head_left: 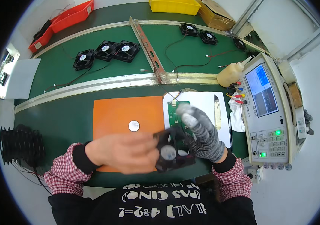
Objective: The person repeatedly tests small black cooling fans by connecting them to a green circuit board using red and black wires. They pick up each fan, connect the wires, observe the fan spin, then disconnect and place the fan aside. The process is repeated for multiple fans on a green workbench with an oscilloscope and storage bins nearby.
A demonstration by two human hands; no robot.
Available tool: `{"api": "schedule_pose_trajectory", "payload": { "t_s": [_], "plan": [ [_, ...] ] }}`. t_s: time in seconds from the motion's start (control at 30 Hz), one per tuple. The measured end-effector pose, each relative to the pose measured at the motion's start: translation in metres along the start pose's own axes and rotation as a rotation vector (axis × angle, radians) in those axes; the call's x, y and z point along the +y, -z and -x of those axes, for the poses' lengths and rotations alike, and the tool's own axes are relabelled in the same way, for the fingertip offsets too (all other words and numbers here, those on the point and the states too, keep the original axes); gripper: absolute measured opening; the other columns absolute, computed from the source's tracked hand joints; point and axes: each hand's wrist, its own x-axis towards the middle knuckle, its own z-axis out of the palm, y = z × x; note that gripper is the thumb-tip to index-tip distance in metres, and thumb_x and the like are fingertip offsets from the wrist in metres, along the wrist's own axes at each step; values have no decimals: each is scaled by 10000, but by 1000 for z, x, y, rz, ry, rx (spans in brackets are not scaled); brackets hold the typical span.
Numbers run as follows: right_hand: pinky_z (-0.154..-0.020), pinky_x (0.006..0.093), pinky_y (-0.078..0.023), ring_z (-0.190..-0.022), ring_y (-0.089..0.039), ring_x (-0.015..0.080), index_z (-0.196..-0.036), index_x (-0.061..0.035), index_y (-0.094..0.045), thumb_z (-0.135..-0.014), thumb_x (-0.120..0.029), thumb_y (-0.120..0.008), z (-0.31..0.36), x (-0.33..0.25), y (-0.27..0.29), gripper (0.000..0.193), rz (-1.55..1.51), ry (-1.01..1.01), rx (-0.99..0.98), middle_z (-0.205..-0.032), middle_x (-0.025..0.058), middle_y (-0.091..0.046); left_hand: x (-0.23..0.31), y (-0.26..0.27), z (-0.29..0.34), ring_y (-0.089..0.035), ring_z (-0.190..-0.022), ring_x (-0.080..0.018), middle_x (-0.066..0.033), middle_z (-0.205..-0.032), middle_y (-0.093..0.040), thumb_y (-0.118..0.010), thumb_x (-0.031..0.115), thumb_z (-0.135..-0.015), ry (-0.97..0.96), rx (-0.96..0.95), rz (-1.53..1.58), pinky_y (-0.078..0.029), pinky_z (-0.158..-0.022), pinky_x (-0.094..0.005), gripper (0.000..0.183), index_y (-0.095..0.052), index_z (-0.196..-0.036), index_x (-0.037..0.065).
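Note:
A black square cooling fan (168,153) with a pale round hub label is held tilted above the table's near edge, between my hands. My right hand (203,131), in a grey knit glove, has its lower part against the fan's upper right corner, fingers together and pointing up-left over the green circuit board (174,112). My left hand (124,153) is bare and smeared by motion. Its fingertips reach the fan's left side, but their grip is unclear. Beneath it lies an orange mat (126,108) with a white round disc (133,126).
A test instrument (266,108) with a lit screen stands at right, beside a bottle (230,74) and clip leads. A utility knife (217,112) lies on a white sheet (223,127). Several fans (125,51) sit behind the metal rail (92,85). Stacked fans (21,146) stand at left.

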Motion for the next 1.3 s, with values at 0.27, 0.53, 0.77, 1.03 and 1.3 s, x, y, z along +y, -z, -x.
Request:
{"api": "schedule_pose_trajectory", "payload": {
  "t_s": [0.27,0.53,0.77,1.03,1.3],
  "plan": [
    [-723,363,-495,-849,-572,276,-943,-69,-680,-756,-6,-650,-4,23,14,200,685,-182,-2,-865,83,-559,-60,33,48,-499,-770,-286,-113,-904,-523,-668,-44,-640,827,436,-507,-394,-694,-373,183,-526,-745,4],
    [-716,319,-504,-776,-593,195,-860,-7,-676,-725,-29,-760,6,17,2,160,-145,-660,78,-799,73,-595,20,16,0,-498,-836,-293,-103,-916,-510,-722,15,-619,774,5,204,-379,-720,-395,225,-524,-722,42],
    [-703,311,-501,-743,-586,203,-809,12,-636,-673,13,-778,6,29,1,197,8,-456,-4,-809,80,-566,15,0,-3,-447,-1083,-348,-151,-1168,-461,-842,249,-611,867,92,422,-349,-916,-438,675,-526,-1168,35],
    [-701,310,-498,-740,-592,195,-753,-1,-626,-653,13,-792,7,37,3,194,-166,-551,-29,-763,72,-569,15,12,-3,-487,-1082,-316,-155,-1207,-522,-821,338,-647,687,-22,233,-357,-930,-443,785,-496,-1275,-3],
    [-742,331,-503,-782,-609,226,-787,-18,-677,-656,-30,-803,12,37,5,182,-81,-549,-17,-785,78,-603,35,81,-3,-617,-797,-330,-187,-990,-627,-510,386,-955,323,460,997,-496,-614,-388,377,-556,-1166,77]
  ]
}}
